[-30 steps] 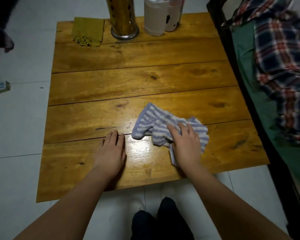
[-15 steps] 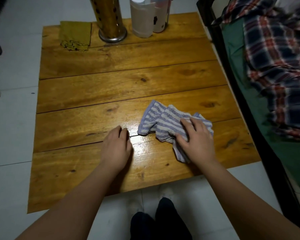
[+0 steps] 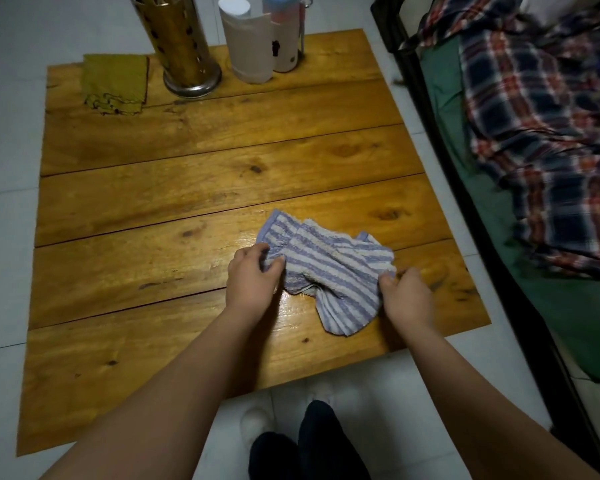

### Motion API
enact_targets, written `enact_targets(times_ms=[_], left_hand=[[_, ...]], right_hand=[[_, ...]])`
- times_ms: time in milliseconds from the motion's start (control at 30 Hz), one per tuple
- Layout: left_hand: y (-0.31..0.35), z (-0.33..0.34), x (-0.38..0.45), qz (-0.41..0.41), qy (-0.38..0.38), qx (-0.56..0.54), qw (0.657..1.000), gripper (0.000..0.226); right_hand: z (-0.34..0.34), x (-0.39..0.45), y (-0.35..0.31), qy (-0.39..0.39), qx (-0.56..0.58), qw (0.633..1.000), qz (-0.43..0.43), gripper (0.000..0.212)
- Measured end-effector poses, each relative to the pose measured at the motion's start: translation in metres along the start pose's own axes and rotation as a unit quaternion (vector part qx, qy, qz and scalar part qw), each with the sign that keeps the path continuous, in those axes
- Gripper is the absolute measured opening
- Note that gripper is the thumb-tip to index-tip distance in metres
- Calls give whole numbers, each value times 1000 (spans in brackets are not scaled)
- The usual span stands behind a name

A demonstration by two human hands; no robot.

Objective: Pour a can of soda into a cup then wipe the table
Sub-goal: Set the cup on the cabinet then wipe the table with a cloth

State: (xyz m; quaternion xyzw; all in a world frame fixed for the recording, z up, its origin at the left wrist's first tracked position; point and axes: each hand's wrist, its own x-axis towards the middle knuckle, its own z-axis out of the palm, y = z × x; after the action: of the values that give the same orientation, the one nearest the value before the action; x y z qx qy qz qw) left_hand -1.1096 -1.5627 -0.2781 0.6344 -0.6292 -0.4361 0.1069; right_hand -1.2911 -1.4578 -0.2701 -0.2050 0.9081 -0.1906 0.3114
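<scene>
A blue-and-white striped cloth [image 3: 329, 268] lies crumpled on the low wooden table [image 3: 187, 188], right of its middle and near the front edge. My left hand [image 3: 252, 282] pinches the cloth's left edge between thumb and fingers. My right hand [image 3: 407, 297] grips its right edge with curled fingers. The wood under and beside the cloth shines wet. At the table's far edge stand a white cup [image 3: 248, 46] and, touching it on the right, a pale bottle with a blue lid [image 3: 284, 32]. No soda can is in view.
A perforated brass cylinder [image 3: 179, 43] stands at the far edge, with a folded olive cloth [image 3: 115, 83] to its left. A bed with a plaid blanket [image 3: 548, 133] and dark frame runs along the table's right side. White tiled floor surrounds the table.
My left hand left the bare wood and took hold of the cloth's left edge. My right hand shifted from pressing on top of the cloth to gripping its right edge.
</scene>
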Motion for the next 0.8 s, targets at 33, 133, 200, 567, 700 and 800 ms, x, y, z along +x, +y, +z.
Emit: enact_targets(times_ms=[33, 133, 200, 567, 700, 800], left_hand=[[1, 2, 1, -1, 4, 5, 1000, 42], [6, 9, 5, -13, 20, -1, 1000, 38], [9, 14, 8, -26, 26, -18, 999, 37], [26, 22, 27, -36, 72, -65, 995, 18], [34, 4, 37, -60, 112, -134, 983, 17], [34, -21, 48, -66, 159, -192, 966, 18]], right_hand=[[1, 2, -1, -9, 13, 1000, -1, 36], [-1, 7, -5, -41, 39, 998, -14, 35], [-2, 11, -8, -57, 40, 997, -33, 32], [-8, 47, -33, -30, 30, 989, -140, 26], [-3, 61, -63, -9, 36, 982, -186, 29], [7, 63, -98, 11, 36, 972, -231, 32]])
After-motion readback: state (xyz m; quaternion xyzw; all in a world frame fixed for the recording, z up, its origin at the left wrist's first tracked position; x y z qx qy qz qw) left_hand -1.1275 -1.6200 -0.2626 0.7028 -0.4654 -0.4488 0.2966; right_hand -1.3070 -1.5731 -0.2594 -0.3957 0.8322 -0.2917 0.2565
